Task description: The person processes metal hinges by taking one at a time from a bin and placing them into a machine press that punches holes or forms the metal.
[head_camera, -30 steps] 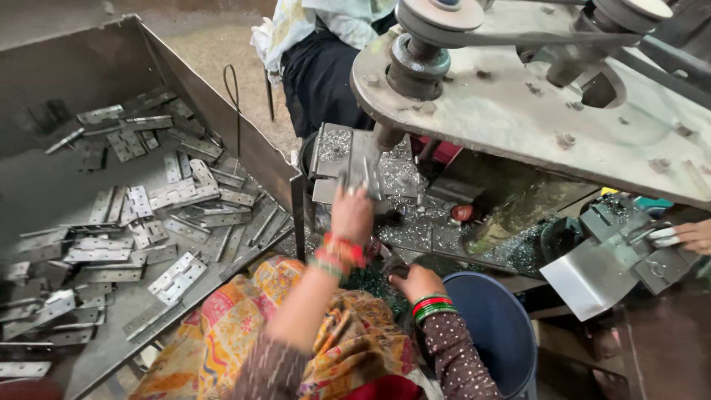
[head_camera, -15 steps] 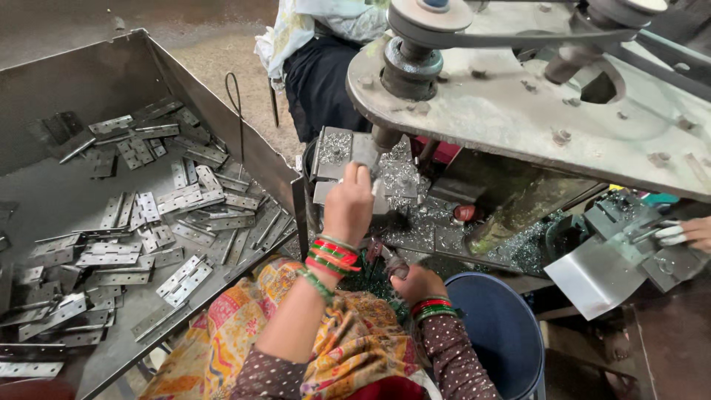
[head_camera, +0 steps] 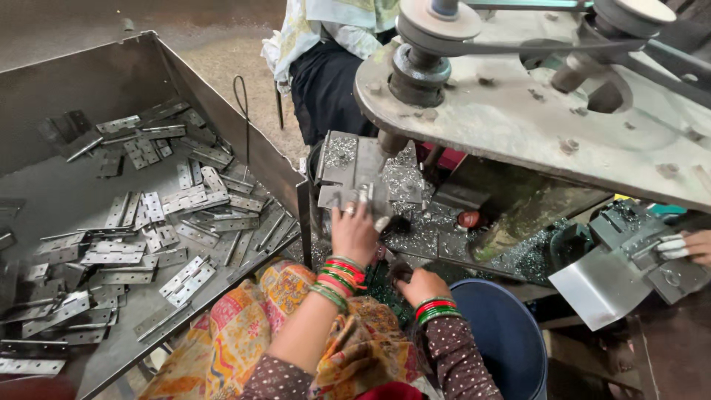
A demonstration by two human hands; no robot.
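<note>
1. Change since the earlier frame: the left hand (head_camera: 354,231) has stayed pressed at the drill table, shifted only slightly; the right hand (head_camera: 419,284) stays low beside the bucket, little altered.
2. Left hand: fingers spread flat, pressing down on a metal hinge plate (head_camera: 354,187) that lies on the machine's small work table (head_camera: 342,150), directly under the drill spindle (head_camera: 391,142). Not gripping; fingertips rest on the plate's near edge. Wrist carries red and green bangles.
3. Right hand: at 4 o'clock from the left hand, closed round a dark handle or lever (head_camera: 400,270); what it is cannot be told exactly. Bangles on this wrist too.
4. Metal shavings (head_camera: 406,181): heaped on the table at 2 o'clock from the plate and strewn below.
5. Steel bin (head_camera: 111,78): at 9 o'clock, open-topped, holding many loose grey hinges (head_camera: 185,278).
6. Blue bucket (head_camera: 498,333): at 5 o'clock, just beside the right hand.
7. Drive plate (head_camera: 533,126) with pulleys and belt: overhead at 1 o'clock.
8. Another person's hand (head_camera: 685,247): far 3 o'clock, on a second fixture (head_camera: 629,259); a seated person (head_camera: 326,52) at 12 o'clock.
</note>
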